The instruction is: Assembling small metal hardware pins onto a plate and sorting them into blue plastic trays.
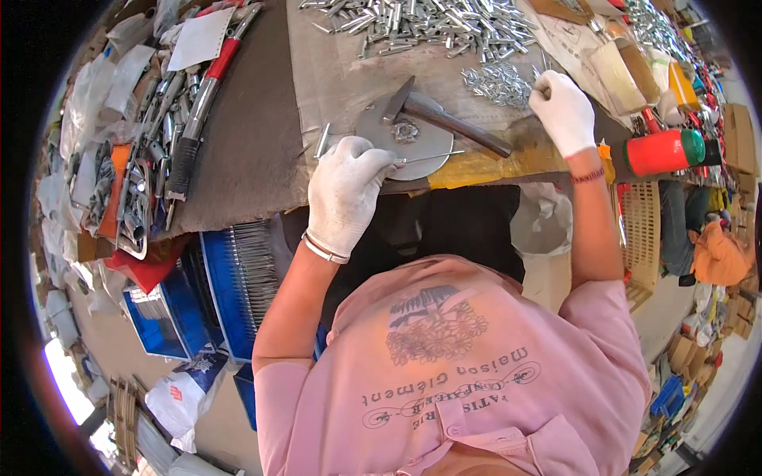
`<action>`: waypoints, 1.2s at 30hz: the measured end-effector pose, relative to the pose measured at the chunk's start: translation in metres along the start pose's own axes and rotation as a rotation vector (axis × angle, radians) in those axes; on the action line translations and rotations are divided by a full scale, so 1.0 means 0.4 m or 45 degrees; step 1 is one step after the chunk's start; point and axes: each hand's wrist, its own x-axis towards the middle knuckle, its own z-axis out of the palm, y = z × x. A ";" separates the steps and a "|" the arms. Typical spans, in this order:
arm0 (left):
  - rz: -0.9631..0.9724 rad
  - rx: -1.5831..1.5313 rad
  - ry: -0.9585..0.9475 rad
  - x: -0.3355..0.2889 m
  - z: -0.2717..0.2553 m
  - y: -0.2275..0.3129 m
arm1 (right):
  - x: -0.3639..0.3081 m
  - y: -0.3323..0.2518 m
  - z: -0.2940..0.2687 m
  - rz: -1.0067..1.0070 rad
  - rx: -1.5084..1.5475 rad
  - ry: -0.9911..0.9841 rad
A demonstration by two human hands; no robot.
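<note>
My left hand, in a white glove, is closed at the table's near edge. From its fingertips a thin metal rod points right across a round grey metal plate. A short shiny tube shows just beyond that hand's knuckles; whether it touches the glove I cannot tell. On the plate rests a hammer, its head at the far left end of the wooden handle. Also gloved, my right hand is pinched beside a heap of small metal pins; its fingertips hide most of what they grip.
A large pile of metal tubes covers the far side of the table. Tools and plastic bags crowd the left, with a red-and-black bar among them. At right lies a red-and-green cylinder. Blue bins with rods stand below left.
</note>
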 end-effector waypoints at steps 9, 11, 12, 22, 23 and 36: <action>0.008 0.009 0.015 0.003 -0.005 0.001 | -0.155 -0.355 -0.066 -0.325 1.080 -0.274; 0.006 0.030 0.011 0.001 -0.003 0.001 | -0.164 -0.371 -0.042 -0.279 1.197 -0.271; 0.009 0.050 0.003 0.000 -0.005 0.000 | -0.170 -0.378 -0.042 -0.228 1.195 -0.293; -0.014 0.066 0.014 -0.004 -0.002 -0.008 | -0.171 -0.413 0.004 -0.509 0.980 0.057; -0.005 0.056 0.012 -0.004 -0.001 -0.011 | -0.171 -0.414 0.007 -0.504 0.974 0.057; -0.020 0.055 0.015 -0.005 0.005 -0.011 | -0.182 -0.409 -0.001 -0.601 0.690 0.128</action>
